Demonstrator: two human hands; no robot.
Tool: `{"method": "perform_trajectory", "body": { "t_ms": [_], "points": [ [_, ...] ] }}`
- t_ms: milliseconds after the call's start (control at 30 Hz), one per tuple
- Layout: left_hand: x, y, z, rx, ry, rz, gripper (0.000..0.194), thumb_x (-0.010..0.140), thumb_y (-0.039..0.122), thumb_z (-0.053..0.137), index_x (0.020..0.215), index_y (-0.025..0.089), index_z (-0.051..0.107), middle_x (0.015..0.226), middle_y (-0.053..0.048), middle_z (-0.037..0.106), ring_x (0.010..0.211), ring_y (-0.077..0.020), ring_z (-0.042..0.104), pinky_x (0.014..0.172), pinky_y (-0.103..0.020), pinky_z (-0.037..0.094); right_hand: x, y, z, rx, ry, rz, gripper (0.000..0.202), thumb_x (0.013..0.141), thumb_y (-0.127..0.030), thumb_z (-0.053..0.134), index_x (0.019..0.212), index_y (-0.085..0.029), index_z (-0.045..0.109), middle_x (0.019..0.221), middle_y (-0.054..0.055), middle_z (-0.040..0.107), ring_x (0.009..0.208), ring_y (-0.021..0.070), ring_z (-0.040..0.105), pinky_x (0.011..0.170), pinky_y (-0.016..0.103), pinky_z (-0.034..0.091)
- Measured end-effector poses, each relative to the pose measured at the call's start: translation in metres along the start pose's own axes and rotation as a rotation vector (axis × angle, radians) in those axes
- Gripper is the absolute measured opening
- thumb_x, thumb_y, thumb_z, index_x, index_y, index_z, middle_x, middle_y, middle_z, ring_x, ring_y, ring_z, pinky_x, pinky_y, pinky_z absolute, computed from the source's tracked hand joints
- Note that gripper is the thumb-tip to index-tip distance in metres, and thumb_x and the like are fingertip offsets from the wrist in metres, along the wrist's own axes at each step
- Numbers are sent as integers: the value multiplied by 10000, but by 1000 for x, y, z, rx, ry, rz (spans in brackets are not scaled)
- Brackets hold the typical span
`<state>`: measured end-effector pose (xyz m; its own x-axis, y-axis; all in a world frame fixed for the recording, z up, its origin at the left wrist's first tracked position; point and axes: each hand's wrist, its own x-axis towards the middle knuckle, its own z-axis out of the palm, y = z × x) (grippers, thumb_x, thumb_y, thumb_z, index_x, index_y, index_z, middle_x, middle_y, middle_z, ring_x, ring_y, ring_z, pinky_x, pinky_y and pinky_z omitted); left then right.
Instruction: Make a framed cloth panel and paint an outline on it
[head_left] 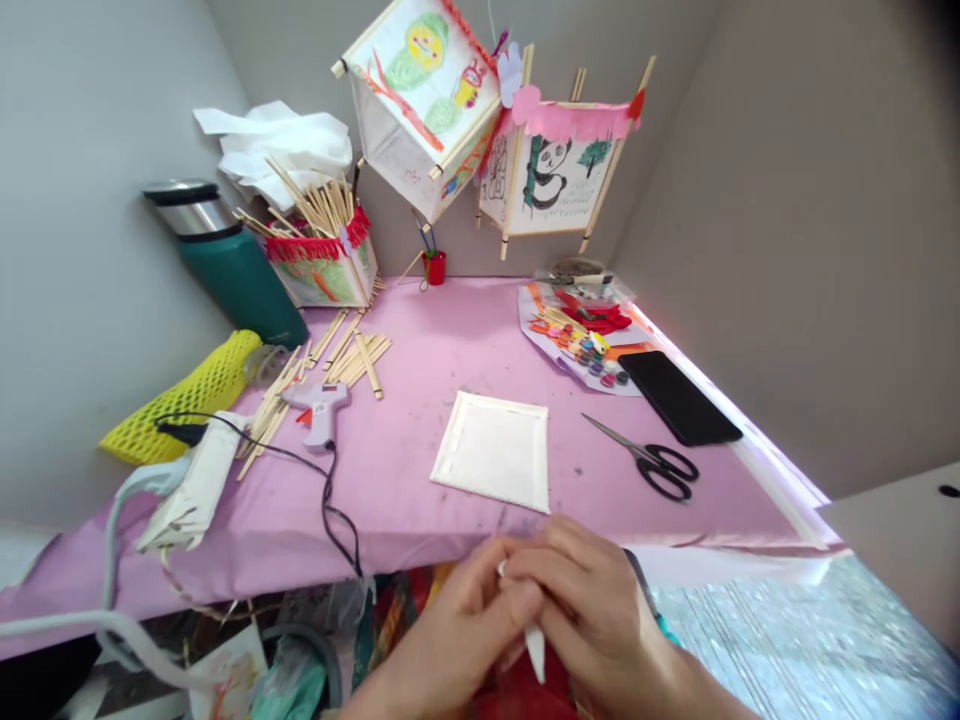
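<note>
A slim white piece of paper-like material (535,655) is between the two hands, at the near edge of the table, below its pink cloth top (465,335). The left hand (472,615) and the right hand (592,590) are together, their fingers meeting and clamped on this piece, so that one end comes out downward and a small tip shows above. Just beyond the fingers, on the cloth, lies a flat white square panel with raised borders (491,450). To its right are scissors with black handles (660,470), and to its left a pale purple glue gun (324,408). Farther back at the left, a box with painted sides and red fringe (322,278) holds many thin wooden sticks (322,210), which stand up and lean above its rim. Beside it leans a teal bottle with steel neck and black lid (236,275); its content cannot be seen. Near the wall stands a small red pot (434,268) with thin dark stems in it. At the back right, small colourful paint pots (604,368) lie upon a lilac sheet (553,360).
</note>
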<state>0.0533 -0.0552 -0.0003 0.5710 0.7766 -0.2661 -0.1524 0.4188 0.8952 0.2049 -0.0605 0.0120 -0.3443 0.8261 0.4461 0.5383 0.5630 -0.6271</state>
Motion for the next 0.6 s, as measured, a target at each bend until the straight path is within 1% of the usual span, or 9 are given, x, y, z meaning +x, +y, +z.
{"method": "perform_trajectory", "body": {
  "t_ms": [33, 67, 133, 200, 267, 333, 400, 467, 600],
  "points": [
    [3, -14, -3, 58, -75, -74, 333, 825, 469, 546, 960, 164, 534, 627, 65, 426, 484, -40, 363, 525, -182, 370, -13, 6, 3, 13, -38, 63, 180, 841, -121, 478, 800, -182, 642, 685, 19, 549, 642, 135, 498, 568, 246, 357],
    [6, -26, -8, 163, -97, -113, 331, 809, 474, 554, 907, 159, 530, 619, 68, 411, 485, -44, 350, 499, -179, 336, -25, 13, 5, 25, -107, 147, 182, 839, -128, 481, 784, -183, 645, 703, 21, 571, 659, 137, 523, 586, 246, 375],
    [11, -48, -18, 609, -120, -174, 261, 828, 417, 515, 854, 160, 552, 666, 27, 510, 576, -89, 466, 543, -200, 369, -43, 25, 12, 91, -334, 319, 226, 852, -133, 473, 900, -217, 677, 811, 20, 631, 751, 134, 588, 657, 226, 425],
    [13, -62, -26, 1185, -56, -235, 246, 878, 323, 409, 897, 169, 599, 802, -49, 629, 750, -168, 584, 690, -270, 434, -54, 37, 19, 96, -500, 431, 279, 848, -141, 480, 1013, -242, 681, 940, 26, 673, 869, 150, 622, 784, 237, 453],
    [13, -70, -31, 1432, 30, -293, 316, 880, 198, 321, 998, 141, 609, 925, -138, 661, 863, -252, 620, 772, -368, 444, -59, 46, 28, -22, -519, 531, 318, 847, -166, 482, 1104, -218, 660, 1079, 66, 667, 995, 200, 615, 892, 289, 444],
    [13, -72, -32, 1492, 90, -332, 375, 854, 114, 282, 1059, 124, 596, 981, -177, 656, 897, -294, 631, 772, -415, 453, -57, 52, 43, -140, -532, 556, 386, 850, -147, 453, 1200, -190, 612, 1191, 102, 627, 1075, 230, 592, 942, 321, 436],
    [13, -71, -33, 1536, 118, -347, 403, 840, 86, 287, 1103, 155, 584, 1004, -160, 656, 902, -297, 640, 748, -415, 471, -50, 56, 62, -279, -598, 527, 474, 831, -79, 419, 1285, -141, 539, 1277, 149, 566, 1114, 260, 574, 943, 353, 446],
    [13, -70, -33, 1569, 124, -359, 423, 826, 77, 314, 1148, 176, 571, 1010, -151, 659, 896, -299, 647, 728, -418, 486, -41, 59, 83, -401, -685, 520, 456, 827, -18, 347, 1192, -104, 607, 1190, 176, 617, 1023, 269, 626, 864, 353, 494],
    [16, -74, -32, 1602, 116, -352, 429, 799, 44, 334, 1114, 152, 604, 1059, -162, 652, 934, -298, 641, 782, -431, 487, -30, 65, 111, -436, -710, 513, 415, 785, 23, 377, 1042, -105, 676, 1046, 161, 686, 959, 266, 651, 811, 326, 504]
  ]
}}
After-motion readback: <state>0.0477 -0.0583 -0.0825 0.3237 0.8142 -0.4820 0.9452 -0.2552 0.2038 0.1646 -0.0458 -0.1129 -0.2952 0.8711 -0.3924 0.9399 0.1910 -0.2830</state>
